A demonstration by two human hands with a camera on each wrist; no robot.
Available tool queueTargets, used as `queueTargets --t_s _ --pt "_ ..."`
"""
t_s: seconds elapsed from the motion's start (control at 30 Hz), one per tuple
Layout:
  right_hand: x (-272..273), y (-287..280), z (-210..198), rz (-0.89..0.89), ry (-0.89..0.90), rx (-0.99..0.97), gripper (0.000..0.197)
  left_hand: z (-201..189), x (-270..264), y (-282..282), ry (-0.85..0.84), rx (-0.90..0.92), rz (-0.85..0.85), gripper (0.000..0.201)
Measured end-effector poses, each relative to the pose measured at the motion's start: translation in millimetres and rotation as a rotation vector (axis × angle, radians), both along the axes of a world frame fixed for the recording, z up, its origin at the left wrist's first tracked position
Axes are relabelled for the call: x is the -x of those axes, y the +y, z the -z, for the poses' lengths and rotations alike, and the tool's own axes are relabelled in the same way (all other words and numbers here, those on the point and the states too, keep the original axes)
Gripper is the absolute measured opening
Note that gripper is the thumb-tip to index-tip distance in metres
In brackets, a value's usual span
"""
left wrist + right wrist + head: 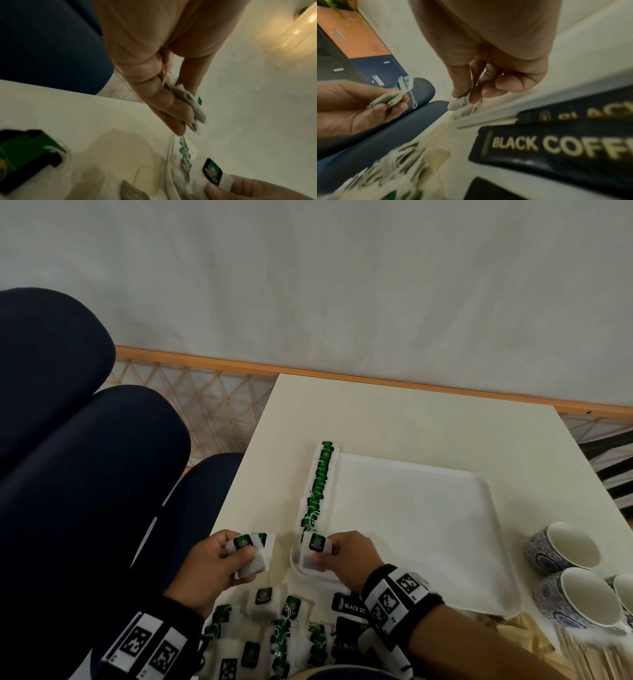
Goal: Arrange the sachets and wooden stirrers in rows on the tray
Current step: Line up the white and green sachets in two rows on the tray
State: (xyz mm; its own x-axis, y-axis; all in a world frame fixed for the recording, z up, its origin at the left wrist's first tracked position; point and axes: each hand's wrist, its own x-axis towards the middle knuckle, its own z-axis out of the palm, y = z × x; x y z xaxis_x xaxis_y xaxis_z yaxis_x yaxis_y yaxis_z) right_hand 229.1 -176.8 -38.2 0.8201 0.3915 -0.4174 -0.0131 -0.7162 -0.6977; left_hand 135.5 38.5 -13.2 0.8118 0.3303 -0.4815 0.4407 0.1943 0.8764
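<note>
The head view looks steeply down from above onto the table (411,419), taking in both hands and the tray (428,525) whole. Each wrist view sits close behind its own fingers, looking along them low over the table. All three share the tray's near left corner, where both hands meet.

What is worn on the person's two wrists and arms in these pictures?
Each wrist carries a black band with white squares printed in black square code markings: left band, right band. The hands, left hand and right hand, are bare, with no gloves or rings visible. The right forearm shows no sleeve.
</note>
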Motion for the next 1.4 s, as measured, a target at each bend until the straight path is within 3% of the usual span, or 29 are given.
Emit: queueTargets --t_s 0.2,0.8,1.0,1.13,1.23,1.4 --pt "2 16 11 -0.004 -0.056 0.069 0.038 2 1 -3 0.011 -0.013 0.022 0.007" --pt "-4 22 15 0.059 -0.044 0.100 0.020 6 -1 -8 0.042 -0.019 0.072 0.005" --pt "3 17 3 0.192 -0.187 -0.059 0.046 5 -4 -11 0.045 -0.019 0.065 0.008" --pt "10 17 -12 0.009 -0.098 -0.240 0.037 5 -8 -17 0.034 -0.011 0.098 0.010" --pt "14 20 -10 -0.156 -0.055 -0.220 0.024 2 -10 -25 0.028 -0.016 0.156 0.013" --pt "6 11 5 -0.092 -0.090 -0.175 0.028 3 -9 -25 0.047 -0.091 0.147 0.015"
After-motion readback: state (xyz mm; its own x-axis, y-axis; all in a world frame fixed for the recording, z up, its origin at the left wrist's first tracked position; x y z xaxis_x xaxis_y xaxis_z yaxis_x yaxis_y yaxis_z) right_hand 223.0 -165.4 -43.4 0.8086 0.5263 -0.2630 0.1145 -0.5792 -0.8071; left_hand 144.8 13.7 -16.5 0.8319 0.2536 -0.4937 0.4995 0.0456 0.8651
